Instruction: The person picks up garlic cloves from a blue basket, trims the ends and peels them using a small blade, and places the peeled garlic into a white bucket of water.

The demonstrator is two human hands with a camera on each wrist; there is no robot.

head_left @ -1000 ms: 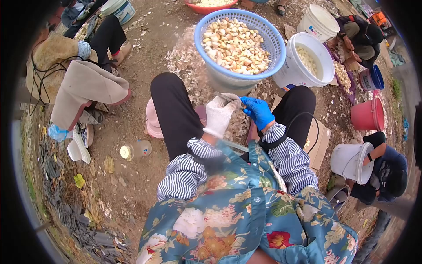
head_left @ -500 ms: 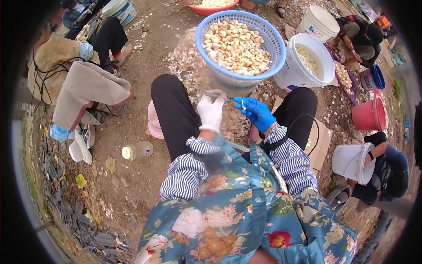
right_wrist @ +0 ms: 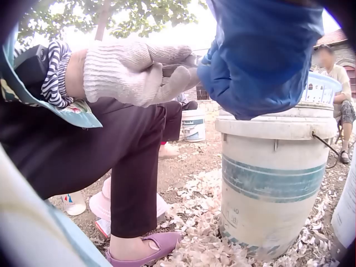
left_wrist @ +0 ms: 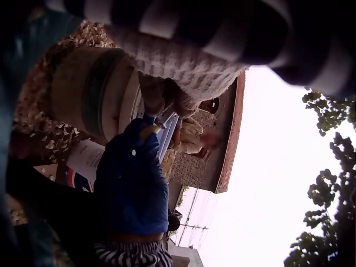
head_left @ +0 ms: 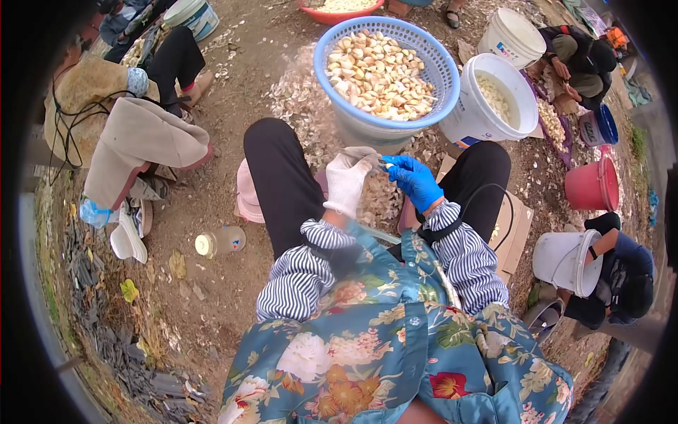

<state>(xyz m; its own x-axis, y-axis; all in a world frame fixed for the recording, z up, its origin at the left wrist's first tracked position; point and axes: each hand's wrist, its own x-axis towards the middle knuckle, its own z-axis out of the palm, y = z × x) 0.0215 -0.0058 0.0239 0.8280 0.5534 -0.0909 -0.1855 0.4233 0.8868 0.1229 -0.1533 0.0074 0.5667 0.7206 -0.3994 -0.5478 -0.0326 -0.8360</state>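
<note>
In the head view the left hand (head_left: 346, 182), in a white knit glove with greyish fingertips, grips a small metal tool (left_wrist: 165, 118) whose shape is mostly hidden. Its fingertips meet those of the right hand (head_left: 417, 184), in a blue glove. In the left wrist view the blue-gloved thumb and fingers pinch a pale garlic clove (left_wrist: 149, 132) against the tool's end. Both hands are between the knees, just below a blue perforated basket (head_left: 450, 88) full of garlic cloves (head_left: 381, 74), which sits on a pale bucket (right_wrist: 272, 172).
Right of the basket stand a white bucket (head_left: 462, 106) holding peeled cloves in liquid and a lidded bucket (head_left: 512, 35). Garlic skins (head_left: 296, 92) cover the ground. A jar (head_left: 220, 242) and pink hat (head_left: 247, 194) lie left. Other people sit around; a red bucket (head_left: 592, 182) is at right.
Half a second ago the hands were slightly apart, with the clove visible at the blue fingertips. Now the left hand has moved right and the fingertips meet around the clove.
</note>
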